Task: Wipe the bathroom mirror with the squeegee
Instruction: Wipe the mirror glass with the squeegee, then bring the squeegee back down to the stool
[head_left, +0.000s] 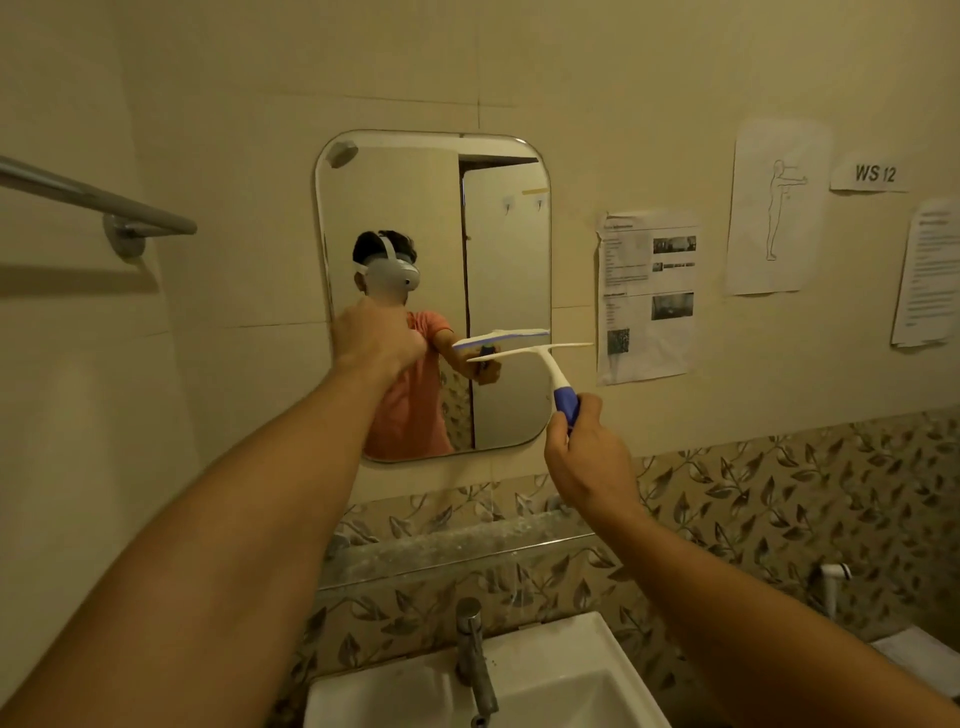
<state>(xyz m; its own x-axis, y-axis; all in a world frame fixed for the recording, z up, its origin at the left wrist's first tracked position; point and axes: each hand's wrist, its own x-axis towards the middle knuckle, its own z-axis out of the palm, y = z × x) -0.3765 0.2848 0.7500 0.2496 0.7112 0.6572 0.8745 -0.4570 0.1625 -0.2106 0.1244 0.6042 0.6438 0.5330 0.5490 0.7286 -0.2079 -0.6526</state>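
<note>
While the right hand (589, 457) grips the squeegee (546, 361) by the mirror (400, 197), the left hand (371, 340) curls — seemingly empty.

The bathroom mirror (405, 197) is a frameless upright rectangle with rounded corners and a bevelled edge, fixed flat on the beige tiled wall. The squeegee (548, 364) is T-shaped, with a white blade bar, a white neck and a blue grip. Its blade lies nearly level across the mirror's right edge, at the lower-middle height, with the right end over the wall. The handle slopes down and right into the right hand (587, 462), which grips it. Whether the blade touches the glass is unclear.
</note>
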